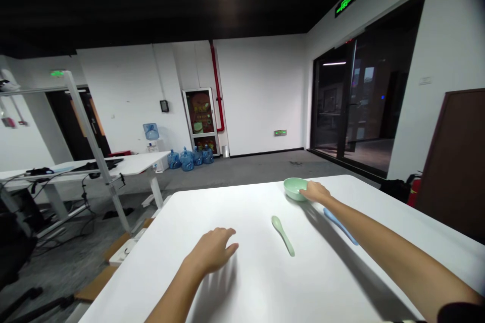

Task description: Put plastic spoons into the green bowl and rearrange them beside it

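Observation:
On a white table (242, 207) sits a pale green bowl (294, 188) near the far edge. My right hand (316, 192) reaches across and lies over the bowl's right rim, fingers closed together. A pale green spoon (283, 235) lies on the tabletop, between my hands. My left hand (214, 250) hovers low over the table to the left of that spoon, fingers loosely curled and holding nothing. A slim blue utensil (340, 225) lies to the right, partly hidden by my right forearm; its type is hard to tell.
A second white desk (94, 169) with cables and dark items stands at the left, behind a metal upright (96, 151). Several blue water bottles (187, 158) stand by the far wall. A glass door (350, 106) and a brown panel (454, 161) are at the right.

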Available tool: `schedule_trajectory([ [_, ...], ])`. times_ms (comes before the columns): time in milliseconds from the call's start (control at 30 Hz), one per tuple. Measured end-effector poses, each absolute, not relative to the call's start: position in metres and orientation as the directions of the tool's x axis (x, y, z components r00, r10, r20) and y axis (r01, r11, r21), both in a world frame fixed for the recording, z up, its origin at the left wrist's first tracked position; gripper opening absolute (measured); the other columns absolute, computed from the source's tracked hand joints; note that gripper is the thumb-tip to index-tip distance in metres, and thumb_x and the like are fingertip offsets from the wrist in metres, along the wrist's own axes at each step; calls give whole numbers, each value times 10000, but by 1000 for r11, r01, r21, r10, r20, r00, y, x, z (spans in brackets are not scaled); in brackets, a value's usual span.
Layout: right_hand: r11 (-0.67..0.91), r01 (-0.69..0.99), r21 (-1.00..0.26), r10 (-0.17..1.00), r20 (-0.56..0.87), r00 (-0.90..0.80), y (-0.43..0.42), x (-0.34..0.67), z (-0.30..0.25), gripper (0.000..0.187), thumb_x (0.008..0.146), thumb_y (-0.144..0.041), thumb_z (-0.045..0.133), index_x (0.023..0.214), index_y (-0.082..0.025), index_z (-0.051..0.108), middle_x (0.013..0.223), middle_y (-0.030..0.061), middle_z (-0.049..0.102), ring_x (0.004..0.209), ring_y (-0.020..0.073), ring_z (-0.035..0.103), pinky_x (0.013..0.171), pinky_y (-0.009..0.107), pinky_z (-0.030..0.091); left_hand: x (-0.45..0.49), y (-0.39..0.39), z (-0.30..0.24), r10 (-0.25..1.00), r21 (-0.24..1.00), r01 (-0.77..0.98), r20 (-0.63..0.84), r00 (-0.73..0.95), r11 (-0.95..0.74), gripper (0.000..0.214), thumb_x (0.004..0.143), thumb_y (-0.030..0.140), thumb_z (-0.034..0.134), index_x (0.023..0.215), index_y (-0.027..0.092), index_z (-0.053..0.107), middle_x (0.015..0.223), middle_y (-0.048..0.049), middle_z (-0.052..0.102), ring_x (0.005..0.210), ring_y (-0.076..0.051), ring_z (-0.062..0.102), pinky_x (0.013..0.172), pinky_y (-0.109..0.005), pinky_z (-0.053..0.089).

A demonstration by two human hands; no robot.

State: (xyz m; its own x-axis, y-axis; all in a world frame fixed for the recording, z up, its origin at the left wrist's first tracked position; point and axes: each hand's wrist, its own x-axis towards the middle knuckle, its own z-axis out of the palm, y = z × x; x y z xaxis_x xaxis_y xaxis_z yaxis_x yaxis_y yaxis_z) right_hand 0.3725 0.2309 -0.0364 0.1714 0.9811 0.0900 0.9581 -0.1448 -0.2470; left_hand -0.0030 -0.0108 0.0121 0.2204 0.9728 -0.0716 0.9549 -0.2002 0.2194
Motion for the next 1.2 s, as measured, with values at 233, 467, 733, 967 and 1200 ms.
schedule_trajectory([
  [233, -156, 950, -271, 982, 57, 178, 241, 370, -51, 433, 838, -447, 507, 1123, -154, 651, 1175, 170, 655, 1015, 297, 644, 737, 344, 479, -2, -8, 13, 971, 212, 956, -81, 225, -203, 541, 902, 528, 387, 1343, 260, 550, 1319, -85, 624, 1204, -308, 558, 968, -435, 436],
  [467, -142, 941, -307, 979, 97, 179, 231, 366, -39, 427, 870, -434, 447, 1085, -140, 668, 1121, 187, 668, 961, 298, 651, 696, 331, 459, -3, -7, 10, 971, 202, 958, -88, 223, -202, 556, 900, 540, 387, 1352, 256, 542, 1320, -98, 618, 1199, -314, 561, 969, -440, 441],
  [733, -96, 951, -292, 988, 89, 127, 188, 403, -9, 444, 895, -429, 390, 1060, -97, 634, 1056, 203, 666, 892, 275, 645, 649, 302, 409, -4, -7, 6, 968, 193, 958, -93, 233, -212, 574, 894, 550, 382, 1355, 244, 536, 1331, -106, 606, 1205, -310, 555, 988, -444, 436],
  [967, -173, 952, -253, 984, -6, 178, 144, 453, -22, 378, 862, -380, 443, 1078, -108, 593, 1027, 187, 668, 790, 241, 646, 609, 299, 400, -1, -15, 12, 968, 174, 960, -84, 237, -220, 572, 892, 534, 389, 1347, 224, 547, 1333, -107, 610, 1210, -305, 560, 995, -420, 435],
  [1200, -226, 937, -266, 964, -199, 176, 123, 476, -49, 267, 817, -270, 468, 921, -93, 638, 716, 126, 675, 653, 215, 643, 591, 299, 411, 2, -19, 16, 969, 178, 961, -87, 231, -213, 566, 887, 534, 397, 1338, 233, 558, 1342, -97, 608, 1224, -305, 552, 997, -417, 432],
])
